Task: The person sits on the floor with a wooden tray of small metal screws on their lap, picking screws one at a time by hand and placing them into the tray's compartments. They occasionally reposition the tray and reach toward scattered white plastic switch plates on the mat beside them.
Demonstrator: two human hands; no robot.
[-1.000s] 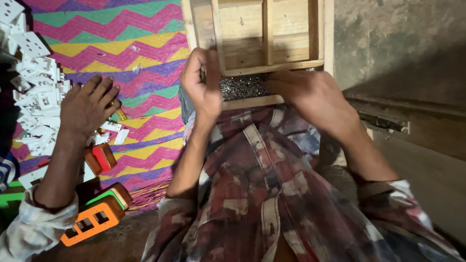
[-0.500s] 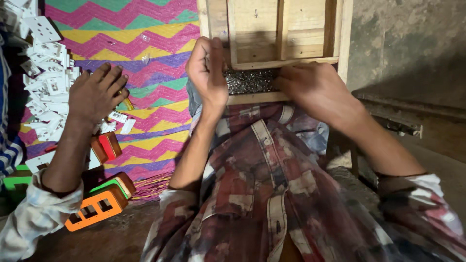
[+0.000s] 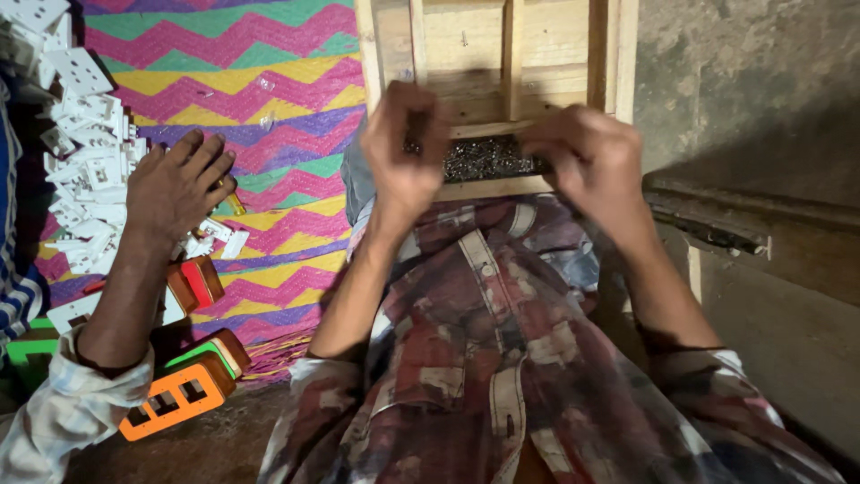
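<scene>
- Hands are working at the near edge of a wooden tray (image 3: 618, 54): left hand (image 3: 405, 148) and right hand (image 3: 587, 161) curled, grip contents unclear.
- Small dark screws (image 3: 484, 159) are lying between them.
- Co-worker's hand (image 3: 179, 188) is resting on the white plastic parts (image 3: 85, 161).

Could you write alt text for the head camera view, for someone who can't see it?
A person's left hand and right hand reach into a wooden tray of small dark metal bits. Beside them, another person's hand rests on white plastic parts on a zigzag mat.
</scene>
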